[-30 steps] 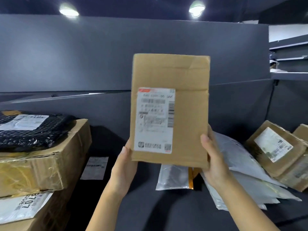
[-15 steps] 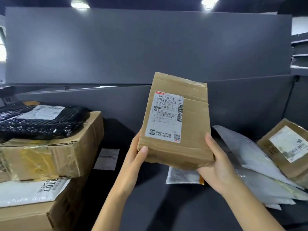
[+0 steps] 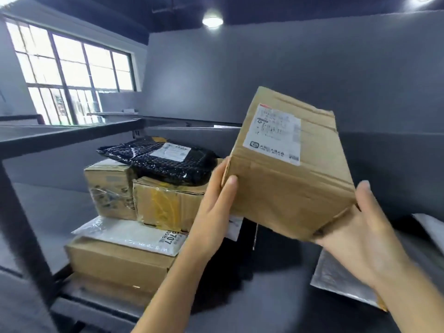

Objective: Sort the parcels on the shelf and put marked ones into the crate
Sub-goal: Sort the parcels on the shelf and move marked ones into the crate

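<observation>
We see a brown cardboard parcel (image 3: 288, 179) held up in the air above the shelf (image 3: 276, 304), right of the middle of its board and touching nothing but the two hands. It is tilted, top leaning right, and a white shipping label (image 3: 274, 133) faces us on its upper front; the print is too blurred to read.

The left hand (image 3: 213, 207) grips the parcel's lower left edge: the thumb lies flat across the front face and the fingers wrap round behind the side. The right hand (image 3: 355, 239) cups the lower right corner from beneath, palm up, with one digit stretched up along the right edge; the rest of its fingers are hidden behind the cardboard.

At the left end of the shelf board stands a stack of parcels. A long flat box (image 3: 120, 260) lies at the bottom, with a white padded mailer (image 3: 134, 234) on it. Above sit a small box (image 3: 110, 188) and, touching its right side, a box with yellow tape (image 3: 168, 205). A black bubble mailer (image 3: 161, 159) with a white label rests on top.

A silver mailer (image 3: 336, 282) lies at the right end of the board, under the right wrist.

Beyond, a barred window (image 3: 67, 75) glows at the left and a round ceiling lamp (image 3: 212, 20) shines overhead.
</observation>
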Tool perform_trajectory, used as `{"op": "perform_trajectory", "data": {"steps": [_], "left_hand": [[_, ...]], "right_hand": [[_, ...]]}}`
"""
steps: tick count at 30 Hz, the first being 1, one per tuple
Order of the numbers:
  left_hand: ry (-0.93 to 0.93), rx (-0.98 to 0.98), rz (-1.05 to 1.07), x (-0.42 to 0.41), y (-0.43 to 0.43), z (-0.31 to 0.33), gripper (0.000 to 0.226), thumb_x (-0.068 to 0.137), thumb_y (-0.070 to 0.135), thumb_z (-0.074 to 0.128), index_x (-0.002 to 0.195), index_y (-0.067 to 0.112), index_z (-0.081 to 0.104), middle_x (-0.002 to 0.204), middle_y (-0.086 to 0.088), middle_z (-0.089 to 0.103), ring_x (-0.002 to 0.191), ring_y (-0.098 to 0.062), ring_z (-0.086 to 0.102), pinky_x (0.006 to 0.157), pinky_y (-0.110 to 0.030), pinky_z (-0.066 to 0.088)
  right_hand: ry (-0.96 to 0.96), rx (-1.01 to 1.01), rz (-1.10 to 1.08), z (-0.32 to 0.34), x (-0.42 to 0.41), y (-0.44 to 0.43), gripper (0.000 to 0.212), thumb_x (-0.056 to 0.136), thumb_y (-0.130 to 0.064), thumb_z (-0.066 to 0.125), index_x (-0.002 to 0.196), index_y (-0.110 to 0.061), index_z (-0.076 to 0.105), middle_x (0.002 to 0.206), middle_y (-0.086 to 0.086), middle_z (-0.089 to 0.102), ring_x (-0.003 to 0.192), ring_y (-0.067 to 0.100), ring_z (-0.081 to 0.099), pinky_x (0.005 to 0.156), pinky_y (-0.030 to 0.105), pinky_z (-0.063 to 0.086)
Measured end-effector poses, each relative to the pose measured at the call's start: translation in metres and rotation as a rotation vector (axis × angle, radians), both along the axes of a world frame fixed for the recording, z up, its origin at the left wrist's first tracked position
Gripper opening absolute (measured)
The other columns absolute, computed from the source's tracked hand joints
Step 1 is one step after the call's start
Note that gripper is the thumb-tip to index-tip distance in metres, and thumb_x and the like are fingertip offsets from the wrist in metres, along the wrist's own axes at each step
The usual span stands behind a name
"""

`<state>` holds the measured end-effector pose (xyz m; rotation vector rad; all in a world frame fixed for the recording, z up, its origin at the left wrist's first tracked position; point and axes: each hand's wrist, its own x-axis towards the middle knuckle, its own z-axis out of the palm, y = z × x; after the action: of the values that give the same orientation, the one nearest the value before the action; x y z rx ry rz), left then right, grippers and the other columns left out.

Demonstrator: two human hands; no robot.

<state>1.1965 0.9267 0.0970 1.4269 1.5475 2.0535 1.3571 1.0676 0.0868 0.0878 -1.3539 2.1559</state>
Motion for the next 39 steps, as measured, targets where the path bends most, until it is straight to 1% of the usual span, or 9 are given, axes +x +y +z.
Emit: {"op": "perform_trajectory", "data": {"steps": [3, 8, 12, 17, 20, 24, 30, 36, 39], "left_hand": [[-0.016, 0.069, 0.126, -0.033, -0.024, 0.039, 0.029, 0.095, 0.039, 0.041, 0.121, 0.034, 0.052, 0.125, 0.015, 0.059, 0.118, 0.003, 0.053, 0.1, -0.018, 0.041], [-0.028, 0.043, 0.361, -0.104, -0.054, 0.096, 0.034, 0.086, 0.054, 0.046, 0.105, 0.03, 0.06, 0.119, 0.007, 0.064, 0.114, -0.01, 0.058, 0.106, -0.04, 0.041], [-0.024, -0.008, 0.499, -0.146, -0.066, 0.119, 0.027, 0.094, 0.047, 0.039, 0.105, 0.028, 0.054, 0.122, -0.002, 0.058, 0.114, -0.019, 0.054, 0.103, -0.05, 0.043], [-0.015, -0.155, 0.619, -0.174, -0.07, 0.113, 0.045, 0.097, 0.048, 0.032, 0.13, 0.021, 0.046, 0.131, -0.002, 0.051, 0.12, -0.021, 0.049, 0.109, -0.043, 0.034], [0.012, -0.218, 0.702, -0.18, -0.07, 0.1, 0.045, 0.101, 0.045, 0.028, 0.138, 0.021, 0.041, 0.124, 0.001, 0.048, 0.119, -0.019, 0.046, 0.1, -0.031, 0.032], [0.052, -0.308, 0.814, -0.191, -0.076, 0.077, 0.045, 0.1, 0.046, 0.029, 0.132, 0.02, 0.047, 0.132, -0.008, 0.053, 0.123, -0.028, 0.048, 0.091, -0.032, 0.033], [0.135, -0.383, 0.866, -0.203, -0.08, 0.053, 0.045, 0.096, 0.051, 0.036, 0.123, 0.016, 0.046, 0.113, -0.005, 0.058, 0.115, -0.032, 0.053, 0.095, -0.041, 0.038], [0.438, -0.074, 1.252, -0.172, -0.073, 0.057, 0.057, 0.09, 0.036, 0.045, 0.137, 0.004, 0.038, 0.133, -0.015, 0.048, 0.123, -0.031, 0.044, 0.104, -0.045, 0.03], [0.852, 0.134, 1.281, -0.13, -0.054, 0.067, 0.049, 0.085, 0.031, 0.044, 0.124, 0.002, 0.047, 0.121, -0.021, 0.052, 0.113, -0.033, 0.045, 0.095, -0.041, 0.031]], "right_hand": [[-0.01, 0.278, 0.004, 0.039, -0.035, -0.016, 0.086, 0.055, -0.066, 0.078, 0.131, -0.036, 0.053, 0.13, -0.004, 0.061, 0.118, 0.02, 0.06, 0.091, 0.046, 0.052], [-0.089, 0.384, 0.008, 0.087, -0.117, -0.039, 0.063, 0.087, -0.029, 0.064, 0.14, -0.039, 0.032, 0.123, -0.012, 0.061, 0.118, 0.019, 0.058, 0.1, 0.051, 0.046], [-0.178, 0.457, -0.002, 0.097, -0.176, -0.053, 0.064, 0.093, -0.03, 0.057, 0.142, -0.046, 0.02, 0.13, -0.012, 0.056, 0.122, 0.021, 0.053, 0.106, 0.052, 0.038], [-0.275, 0.524, -0.028, 0.088, -0.213, -0.058, 0.076, 0.094, -0.036, 0.053, 0.148, -0.045, -0.001, 0.139, -0.013, 0.048, 0.128, 0.016, 0.046, 0.106, 0.041, 0.036], [-0.297, 0.571, -0.054, 0.081, -0.22, -0.06, 0.076, 0.096, -0.032, 0.051, 0.15, -0.037, -0.003, 0.144, -0.009, 0.043, 0.131, 0.015, 0.042, 0.105, 0.03, 0.03], [-0.329, 0.727, -0.14, 0.078, -0.217, -0.064, 0.071, 0.097, -0.029, 0.049, 0.151, -0.032, 0.003, 0.147, -0.006, 0.038, 0.132, 0.013, 0.039, 0.098, 0.022, 0.028], [-0.382, 0.83, -0.2, 0.071, -0.214, -0.06, 0.072, 0.096, -0.029, 0.051, 0.151, -0.028, 0.005, 0.15, -0.002, 0.034, 0.135, 0.017, 0.036, 0.094, 0.022, 0.027], [-0.437, 0.812, -0.226, 0.064, -0.21, -0.05, 0.079, 0.093, -0.038, 0.055, 0.152, -0.027, 0.004, 0.154, 0.001, 0.026, 0.139, 0.019, 0.029, 0.109, 0.033, 0.027], [-0.43, 0.81, -0.244, 0.066, -0.2, -0.047, 0.075, 0.093, -0.034, 0.055, 0.151, -0.022, 0.009, 0.149, -0.001, 0.031, 0.136, 0.014, 0.032, 0.105, 0.024, 0.028]]}}
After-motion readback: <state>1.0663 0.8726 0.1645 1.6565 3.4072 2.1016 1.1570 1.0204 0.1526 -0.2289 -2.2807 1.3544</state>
